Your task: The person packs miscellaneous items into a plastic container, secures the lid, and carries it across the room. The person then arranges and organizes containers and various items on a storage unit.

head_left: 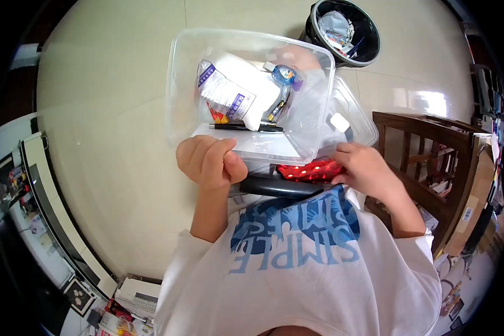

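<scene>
My left hand [210,161] is closed, fingers curled and thumb pressed in, at the near left corner of a clear plastic box [176,89]. Whether it grips the rim or something small, I cannot tell. My right hand [369,171] pinches the end of a shiny red piece with light dots [311,171], just below the box. Inside the box lie a white package with purple print [229,92], a blue-topped item [284,74], a black pen [246,127] and a white flat piece [252,144]. A clear lid or second container [364,120] sits to the right.
A black waste bin [369,47] holding rubbish stands behind the box. At right is a brown wooden rack [414,126] with a cardboard piece [469,201] against it. A dark curved bar [280,187] lies close to my shirt. Tiled floor [112,112] extends left.
</scene>
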### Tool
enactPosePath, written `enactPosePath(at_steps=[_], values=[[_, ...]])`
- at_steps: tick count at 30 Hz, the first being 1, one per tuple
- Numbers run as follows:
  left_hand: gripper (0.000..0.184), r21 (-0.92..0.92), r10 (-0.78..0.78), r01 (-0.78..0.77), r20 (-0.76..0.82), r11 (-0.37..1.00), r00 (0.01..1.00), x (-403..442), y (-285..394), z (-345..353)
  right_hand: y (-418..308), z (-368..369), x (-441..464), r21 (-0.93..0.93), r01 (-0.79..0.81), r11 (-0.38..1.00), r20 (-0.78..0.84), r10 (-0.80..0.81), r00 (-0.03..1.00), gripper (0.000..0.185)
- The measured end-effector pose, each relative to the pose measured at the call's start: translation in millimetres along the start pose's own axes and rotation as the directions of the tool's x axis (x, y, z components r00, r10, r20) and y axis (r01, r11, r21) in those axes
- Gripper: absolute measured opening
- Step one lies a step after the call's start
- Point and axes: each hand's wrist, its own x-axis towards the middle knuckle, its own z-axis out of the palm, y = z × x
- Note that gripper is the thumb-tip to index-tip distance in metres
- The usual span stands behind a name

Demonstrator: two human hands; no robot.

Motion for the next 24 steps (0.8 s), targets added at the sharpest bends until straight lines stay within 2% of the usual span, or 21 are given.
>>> enactPosePath(at_steps=[1,2,7,9,11,13,14,17,19,20,21,23,24], values=[[0.018,0.002,-0.015,0.015,0.008,1.0,1.0,-1,0,-1,-3,-9,-2,0.043,-0.028,0.999,0.065,0.026,0.998,0.032],[0.018,0.006,-0.032,0.032,0.015,0.999,0.999,-1,1,-2,-2,-20,-5,-0.018,-0.053,0.998,0.081,0.054,0.995,0.03],[0.015,0.022,-0.074,0.074,0.009,0.997,0.997,-7,3,-3,13,-77,-31,0.142,-0.086,0.986,0.082,0.075,0.994,0.033],[0.012,0.043,-0.081,0.081,-0.005,0.996,0.997,-7,3,-3,25,-90,-40,0.388,0.031,0.921,0.05,-0.055,0.997,0.037],[0.014,0.047,-0.082,0.081,0.021,0.996,0.996,-7,2,-4,27,-99,-37,0.484,0.125,0.866,-0.031,-0.125,0.992,0.041],[0.015,0.049,-0.084,0.084,-0.005,0.995,0.996,-5,2,-3,17,-96,-26,0.571,0.071,0.818,-0.165,0.03,0.986,0.046],[0.016,0.045,-0.09,0.09,-0.021,0.995,0.996,-5,2,-2,4,-90,-15,0.702,0.006,0.712,-0.192,0.181,0.965,0.046],[0.017,0.036,-0.087,0.087,-0.016,0.996,0.996,-5,2,-3,-27,-83,32,0.541,0.022,0.84,-0.301,0.169,0.938,0.037],[0.017,0.037,-0.095,0.095,0.006,0.995,0.995,-3,6,-5,-39,-82,53,0.386,0.035,0.922,-0.259,0.072,0.963,0.034],[0.016,0.035,-0.115,0.114,0.031,0.993,0.993,-3,8,-6,-43,-76,64,0.323,0.146,0.935,-0.305,-0.043,0.952,0.032],[0.016,0.039,-0.111,0.109,0.032,0.993,0.993,-3,8,-7,-54,-81,71,0.285,0.085,0.955,-0.158,-0.041,0.987,0.035],[0.018,0.03,-0.139,0.137,0.099,0.99,0.985,-5,8,-9,-62,-78,90,0.116,0.156,0.981,-0.124,-0.141,0.982,0.036],[0.018,0.03,-0.137,0.135,0.099,0.99,0.986,-5,7,-8,-62,-75,97,0.117,0.156,0.981,-0.126,-0.142,0.982,0.036]])
